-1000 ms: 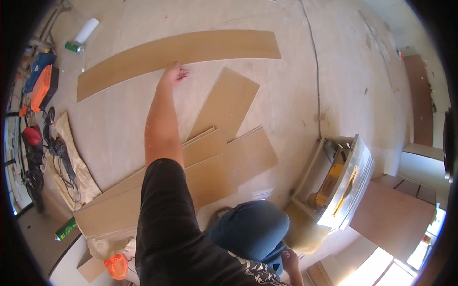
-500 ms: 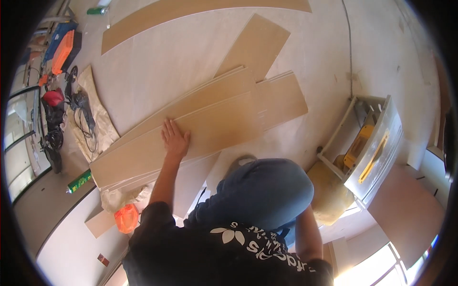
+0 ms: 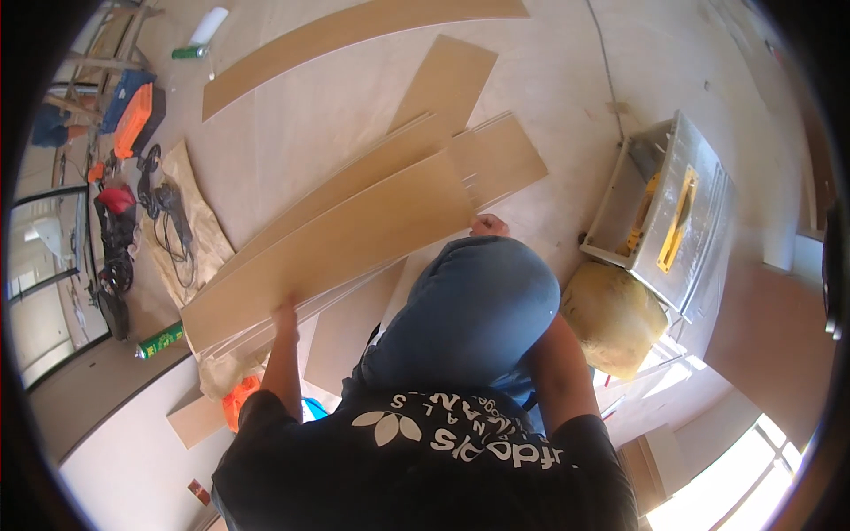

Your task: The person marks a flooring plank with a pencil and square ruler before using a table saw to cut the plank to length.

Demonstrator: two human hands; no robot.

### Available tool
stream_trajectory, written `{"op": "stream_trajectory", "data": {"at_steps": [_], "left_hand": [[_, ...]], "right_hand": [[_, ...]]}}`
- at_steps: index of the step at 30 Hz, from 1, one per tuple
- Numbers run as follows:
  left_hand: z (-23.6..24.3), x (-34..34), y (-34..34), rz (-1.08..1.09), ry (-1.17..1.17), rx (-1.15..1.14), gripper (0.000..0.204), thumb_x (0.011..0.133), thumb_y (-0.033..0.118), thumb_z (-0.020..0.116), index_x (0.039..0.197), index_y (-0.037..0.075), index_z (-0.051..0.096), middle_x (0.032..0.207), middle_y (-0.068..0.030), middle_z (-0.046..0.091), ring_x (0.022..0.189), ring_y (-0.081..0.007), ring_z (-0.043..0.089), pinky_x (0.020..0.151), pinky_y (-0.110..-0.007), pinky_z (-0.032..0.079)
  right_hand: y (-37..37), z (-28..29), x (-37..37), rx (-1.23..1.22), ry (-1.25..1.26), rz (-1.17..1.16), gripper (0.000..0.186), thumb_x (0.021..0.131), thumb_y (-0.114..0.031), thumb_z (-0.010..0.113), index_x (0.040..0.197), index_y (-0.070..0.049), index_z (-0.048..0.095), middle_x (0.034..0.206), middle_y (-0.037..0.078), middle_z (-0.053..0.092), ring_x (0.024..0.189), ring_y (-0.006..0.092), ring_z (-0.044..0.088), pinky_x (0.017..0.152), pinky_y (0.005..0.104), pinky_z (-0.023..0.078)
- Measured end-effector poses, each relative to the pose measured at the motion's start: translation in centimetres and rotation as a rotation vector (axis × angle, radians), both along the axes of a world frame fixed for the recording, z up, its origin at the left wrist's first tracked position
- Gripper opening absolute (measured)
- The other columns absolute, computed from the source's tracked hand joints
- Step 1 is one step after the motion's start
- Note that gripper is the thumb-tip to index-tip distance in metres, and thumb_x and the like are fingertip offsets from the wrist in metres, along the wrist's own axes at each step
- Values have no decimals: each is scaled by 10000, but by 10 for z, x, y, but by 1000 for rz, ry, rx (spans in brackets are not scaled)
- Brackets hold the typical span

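Note:
A long tan board (image 3: 372, 212) lies along the top of a loose stack of similar boards, angled across the floor in front of my bent knee. My left hand (image 3: 285, 310) is at its near edge toward the left end; its fingers are blurred. My right hand (image 3: 490, 225) shows just beyond the knee, curled closed at the board's right end. Shorter boards (image 3: 505, 159) and a tilted panel (image 3: 443, 75) lie behind the stack, and a separate long strip (image 3: 363, 31) lies farther back.
A metal-sided machine with yellow parts (image 3: 686, 212) stands right, beside a yellowish sack (image 3: 611, 314). Left are crumpled brown paper (image 3: 181, 168), black corded tools (image 3: 118, 265), an orange case (image 3: 133, 115) and a green can (image 3: 158, 341). An orange bag (image 3: 237, 403) sits lower left.
My left hand reached over the far strip, then lay flat on the stack, and is now at the top board's near edge. My right hand has risen to that board's right end.

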State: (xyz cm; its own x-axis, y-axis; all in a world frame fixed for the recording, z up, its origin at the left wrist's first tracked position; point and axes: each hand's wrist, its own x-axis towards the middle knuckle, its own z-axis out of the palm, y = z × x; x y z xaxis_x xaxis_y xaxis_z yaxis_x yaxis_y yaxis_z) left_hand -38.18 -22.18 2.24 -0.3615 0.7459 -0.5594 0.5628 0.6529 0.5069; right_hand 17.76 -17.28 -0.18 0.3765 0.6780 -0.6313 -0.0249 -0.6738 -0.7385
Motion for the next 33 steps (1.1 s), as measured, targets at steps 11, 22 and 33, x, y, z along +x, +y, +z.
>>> {"op": "stream_trajectory", "data": {"at_steps": [11,22,33], "left_hand": [[-21,35,40,982,-1178,469,287,1041,123,590,1283,-24,637,1281,-147,696,1187,-261,663,1021,-372,571],[92,206,181,445,-1679,347,195,1035,112,622,1141,-47,663,1107,-149,724,1019,-211,688,909,-303,613],[191,346,160,540,-1550,187,182,1027,81,623,1176,-20,647,1120,-120,728,996,-191,709,883,-297,628]], "right_hand": [[3,126,94,386,-206,229,283,902,-254,648,996,10,681,903,170,710,852,283,704,764,389,549],[24,322,151,701,-1502,405,679,801,-91,664,1459,-116,496,1571,159,420,1420,365,436,1192,514,334],[40,398,228,585,-1758,480,356,841,-175,609,1167,-60,691,1325,109,652,1309,278,560,1139,425,411]]}}
